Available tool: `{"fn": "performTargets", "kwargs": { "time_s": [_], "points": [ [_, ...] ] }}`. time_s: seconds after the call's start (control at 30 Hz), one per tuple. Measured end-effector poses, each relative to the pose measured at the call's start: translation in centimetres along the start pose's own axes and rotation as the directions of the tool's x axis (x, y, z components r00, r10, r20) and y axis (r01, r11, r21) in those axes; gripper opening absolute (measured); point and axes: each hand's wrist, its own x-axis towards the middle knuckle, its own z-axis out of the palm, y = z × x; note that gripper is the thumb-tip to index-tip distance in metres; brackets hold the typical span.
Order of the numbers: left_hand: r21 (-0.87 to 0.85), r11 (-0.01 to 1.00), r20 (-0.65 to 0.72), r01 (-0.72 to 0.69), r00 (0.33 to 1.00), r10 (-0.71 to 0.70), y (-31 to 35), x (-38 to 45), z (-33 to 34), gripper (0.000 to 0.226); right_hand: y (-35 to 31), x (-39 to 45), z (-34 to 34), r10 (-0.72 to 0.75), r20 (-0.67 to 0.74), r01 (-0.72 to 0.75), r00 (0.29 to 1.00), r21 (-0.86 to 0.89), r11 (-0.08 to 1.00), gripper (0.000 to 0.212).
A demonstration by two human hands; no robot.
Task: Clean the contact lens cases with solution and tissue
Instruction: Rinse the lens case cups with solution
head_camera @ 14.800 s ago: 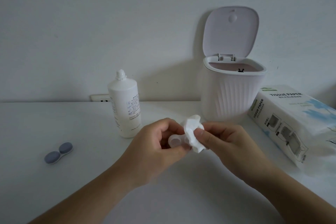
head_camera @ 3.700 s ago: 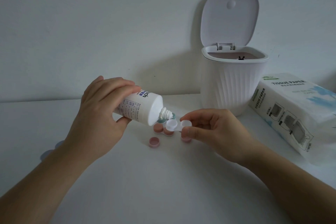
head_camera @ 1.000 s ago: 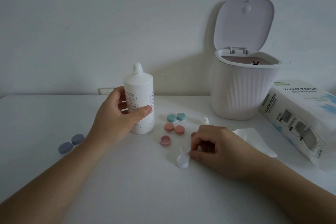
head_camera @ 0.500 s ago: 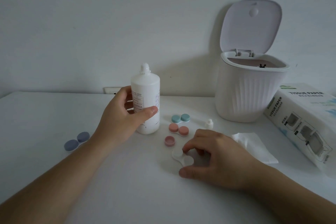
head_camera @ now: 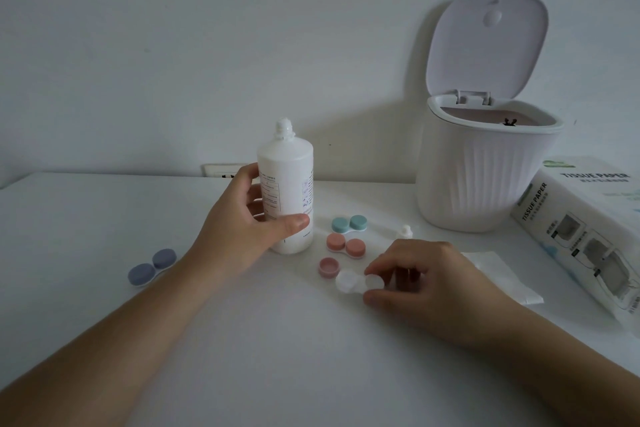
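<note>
Grip, right: right hand (head_camera: 429,284) rests low on the white tabletop (head_camera: 104,218), thumb and forefinger curled round the right well of the clear white plastic contact lens case (head_camera: 358,282), which lies flat with both wells uncapped.
Grip, left: left hand (head_camera: 242,229) wrapped round the upright white plastic solution bottle (head_camera: 289,194); thumb across the front, fingers behind; nozzle uncapped; bottle base on the tabletop.
Key relation: clear case lies to the right of and nearer than the bottle, its long axis roughly left-right. Free left well points toward the bottle side. Right hand is on the case; left hand is well apart from it.
Hand pose: right wrist down, palm facing the tabletop, forearm entering from lower right. Left forearm enters from lower left, hand upright on the bottle.
Loose caps: one round pink cap (head_camera: 329,267) just left of the clear case; small white bottle cap (head_camera: 406,231) behind the right hand.
Other cases: pink capped case (head_camera: 346,245) and teal capped case (head_camera: 349,224) beside the bottle; grey-blue capped case (head_camera: 152,267) far left.
Wiping supplies: flat white tissue sheet (head_camera: 502,274) partly under the right wrist; tissue paper pack (head_camera: 585,218) at right; white ribbed bin (head_camera: 485,170), lid up.
Judgement: wells probably hold solution; tissue wipe likely next. Spill risk if the case tips.
</note>
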Motion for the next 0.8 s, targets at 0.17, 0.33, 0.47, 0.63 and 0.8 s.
{"fn": "performTargets", "kwargs": {
  "time_s": [0.17, 0.33, 0.47, 0.63, 0.8],
  "points": [
    [-0.045, 0.998, 0.058, 0.047, 0.997, -0.045, 0.0, 0.2, -0.2, 0.078, 0.5, 0.1, -0.6, 0.036, -0.023, -0.034, 0.999, 0.09, 0.995, 0.019],
    [-0.083, 0.995, 0.014, 0.055, 0.998, -0.054, 0.2, -0.2, 0.4, 0.072, 0.6, 0.1, -0.5, 0.038, -0.014, -0.037, 0.999, 0.08, 0.996, 0.02],
    [0.021, 1.0, -0.092, 0.016, 0.996, -0.014, 0.8, -0.6, 2.0, 0.063, 0.5, 0.2, -0.5, 0.054, -0.001, -0.054, 0.999, 0.092, 0.994, 0.018],
    [0.039, 0.999, -0.141, 0.026, 0.99, -0.02, 0.2, -0.2, 1.5, 0.07, 0.5, 0.2, -0.6, 0.09, -0.008, -0.088, 0.996, 0.121, 0.989, 0.016],
    [-0.025, 0.998, -0.133, 0.052, 0.99, -0.055, 0.0, -0.2, 1.7, 0.076, 0.5, 0.1, -0.6, 0.101, -0.014, -0.097, 0.995, 0.16, 0.982, 0.014]
  ]
}}
